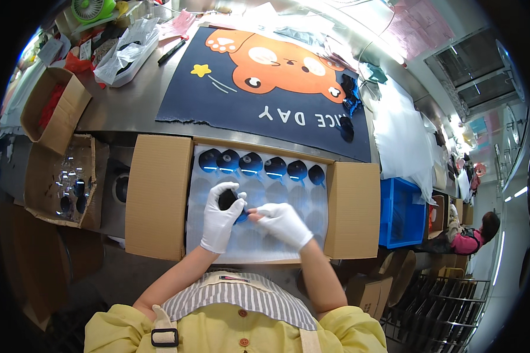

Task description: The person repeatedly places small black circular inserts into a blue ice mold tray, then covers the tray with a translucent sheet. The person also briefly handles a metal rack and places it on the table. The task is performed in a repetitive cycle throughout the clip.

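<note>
My left hand point(219, 220), in a white glove, is closed round a pair of dark sunglasses point(227, 200) above an open cardboard box point(159, 197). From the right, my gloved right hand point(281, 223) pinches at the blue temple of the same pair; the exact grip is partly hidden. Some fingertips of that hand show bare. Inside the box, a row of dark sunglasses point(251, 164) with blue temples lies along the far side. A translucent white sheet point(265, 246) covers more round lens shapes nearer to me.
Beyond the box lies a dark mat point(200, 100) with a bear print, with loose sunglasses point(347, 128) at its right edge. A carton with lenses point(59, 194) stands at left. To the right are a blue bin point(401, 213), white sheets point(400, 129) and another person point(468, 240).
</note>
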Tool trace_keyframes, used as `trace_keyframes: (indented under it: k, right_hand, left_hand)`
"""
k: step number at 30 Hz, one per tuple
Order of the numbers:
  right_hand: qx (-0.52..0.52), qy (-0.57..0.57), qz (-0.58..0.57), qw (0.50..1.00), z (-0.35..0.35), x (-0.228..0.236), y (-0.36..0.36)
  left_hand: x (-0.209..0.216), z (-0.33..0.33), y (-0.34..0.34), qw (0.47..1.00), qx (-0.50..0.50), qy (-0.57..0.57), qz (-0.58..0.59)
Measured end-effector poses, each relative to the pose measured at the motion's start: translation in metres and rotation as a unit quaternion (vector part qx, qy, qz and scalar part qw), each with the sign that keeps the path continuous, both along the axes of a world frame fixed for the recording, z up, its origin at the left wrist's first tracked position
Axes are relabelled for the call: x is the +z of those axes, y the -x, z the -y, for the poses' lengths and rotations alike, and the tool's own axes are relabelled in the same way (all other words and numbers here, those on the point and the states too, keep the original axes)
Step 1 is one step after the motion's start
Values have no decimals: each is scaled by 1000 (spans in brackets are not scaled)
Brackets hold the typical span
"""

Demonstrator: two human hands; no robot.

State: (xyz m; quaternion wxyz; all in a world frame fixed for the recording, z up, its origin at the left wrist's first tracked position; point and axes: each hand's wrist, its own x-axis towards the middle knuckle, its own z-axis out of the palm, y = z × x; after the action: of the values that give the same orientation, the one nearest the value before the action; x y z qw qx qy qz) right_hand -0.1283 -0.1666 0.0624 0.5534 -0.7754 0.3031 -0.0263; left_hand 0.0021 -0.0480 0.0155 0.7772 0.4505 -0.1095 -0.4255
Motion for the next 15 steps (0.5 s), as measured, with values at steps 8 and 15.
trace_keyframes:
  k: [8,15]
  right_hand:
    - [-7,-17,-110,994,-29,-9,-31]
    - [38,173,-56,983,-37,-16,-71]
  left_hand:
    - [-21,-32,-14,997,-25,30,-73]
    - [-22,-81,-23,939,-56,50,-337]
